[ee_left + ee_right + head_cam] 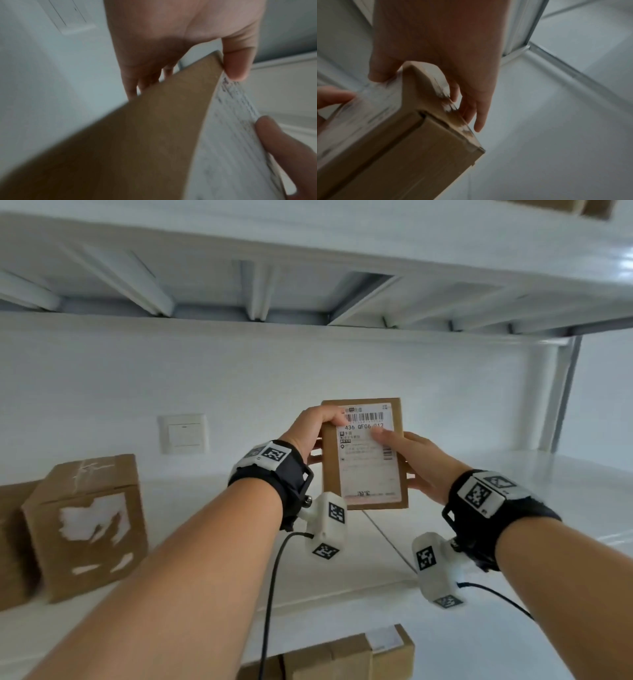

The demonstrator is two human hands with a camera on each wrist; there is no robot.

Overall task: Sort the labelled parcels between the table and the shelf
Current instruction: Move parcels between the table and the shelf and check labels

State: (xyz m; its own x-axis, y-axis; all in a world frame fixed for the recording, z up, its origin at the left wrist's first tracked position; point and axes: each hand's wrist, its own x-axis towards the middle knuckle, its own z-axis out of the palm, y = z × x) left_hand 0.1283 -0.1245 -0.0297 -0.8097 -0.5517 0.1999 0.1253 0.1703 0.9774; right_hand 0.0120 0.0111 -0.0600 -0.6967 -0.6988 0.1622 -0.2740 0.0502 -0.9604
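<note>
A flat brown cardboard parcel (363, 460) with a white barcode label facing me is held upright above the white shelf board (479, 508). My left hand (313, 433) grips its upper left edge, thumb on the label and fingers behind. My right hand (416, 460) grips the right edge, thumb pressed on the label. In the left wrist view the parcel (145, 135) fills the lower frame, with the left thumb on its top corner. In the right wrist view the parcel (406, 142) shows a torn side, my right-hand fingers (477, 112) curled behind it.
A brown box (85, 525) with a torn label stands on the shelf at the left, another box edge beside it. A further parcel (342, 655) lies on the level below. A wall switch (183, 433) is behind. The upper shelf's underside (308, 285) hangs overhead; an upright post (565, 392) stands right.
</note>
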